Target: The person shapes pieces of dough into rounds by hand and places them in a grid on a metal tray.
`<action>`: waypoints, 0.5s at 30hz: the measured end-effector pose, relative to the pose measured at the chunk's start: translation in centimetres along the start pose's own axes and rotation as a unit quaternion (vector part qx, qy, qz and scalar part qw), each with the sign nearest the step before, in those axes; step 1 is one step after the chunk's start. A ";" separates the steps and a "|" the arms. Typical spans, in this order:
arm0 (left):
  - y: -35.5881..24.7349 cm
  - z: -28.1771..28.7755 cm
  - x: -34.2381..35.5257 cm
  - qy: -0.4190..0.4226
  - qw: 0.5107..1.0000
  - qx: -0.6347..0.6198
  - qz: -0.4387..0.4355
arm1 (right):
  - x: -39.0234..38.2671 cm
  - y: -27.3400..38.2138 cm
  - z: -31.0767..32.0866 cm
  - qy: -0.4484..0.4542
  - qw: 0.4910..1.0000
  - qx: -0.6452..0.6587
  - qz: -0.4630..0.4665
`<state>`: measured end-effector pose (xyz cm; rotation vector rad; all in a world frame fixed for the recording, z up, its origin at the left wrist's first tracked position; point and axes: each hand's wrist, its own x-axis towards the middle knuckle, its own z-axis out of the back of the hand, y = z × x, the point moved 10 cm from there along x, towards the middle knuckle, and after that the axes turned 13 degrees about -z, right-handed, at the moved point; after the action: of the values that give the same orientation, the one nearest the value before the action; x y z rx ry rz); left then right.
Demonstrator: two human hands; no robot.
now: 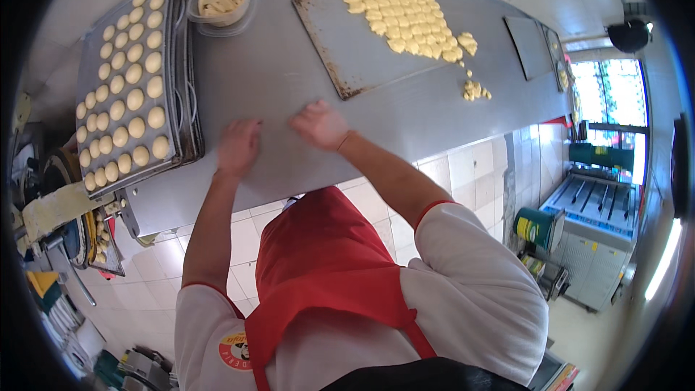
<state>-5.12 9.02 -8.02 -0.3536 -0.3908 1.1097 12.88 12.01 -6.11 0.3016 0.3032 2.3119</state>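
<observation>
Both my hands are low over the grey metal table, near its front edge, and smeared by motion. My left hand (pixel 239 148) is a little right of the tray of dough balls (pixel 194 146), without touching it. My right hand (pixel 320 124) is beside it, near the front corner of a worn flat baking sheet (pixel 331 65). The blur hides whether either hand's fingers are closed, and no object shows in them. Rows of smooth, pale dough balls (pixel 135 97) cover the stacked trays at the left. On the baking sheet lie many yellow dough pieces (pixel 405 18), packed close together.
A clear plastic tub (pixel 223 6) of pale strips stands at the back left of the table (pixel 253 65). Loose yellow crumbs (pixel 475 90) lie right of the sheet. Farther right are a dark flat tray (pixel 528 47) and a low metal appliance (pixel 594 206).
</observation>
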 end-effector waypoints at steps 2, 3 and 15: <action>0.1 1.5 -2.3 -0.065 0.997 0.028 0.007 | -4.0 -2.6 1.1 -0.049 0.998 -0.008 -0.048; -1.3 1.3 -4.1 -0.067 0.997 0.045 -0.001 | -6.4 -4.5 1.8 -0.079 0.993 -0.023 -0.080; -3.0 2.0 -0.1 -0.078 0.995 0.000 -0.063 | -6.9 -4.7 4.0 -0.164 0.982 0.000 -0.097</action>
<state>-3.73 7.89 -4.86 -0.2395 -0.5448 1.0173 21.94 10.66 -4.61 0.6172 0.1579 2.0299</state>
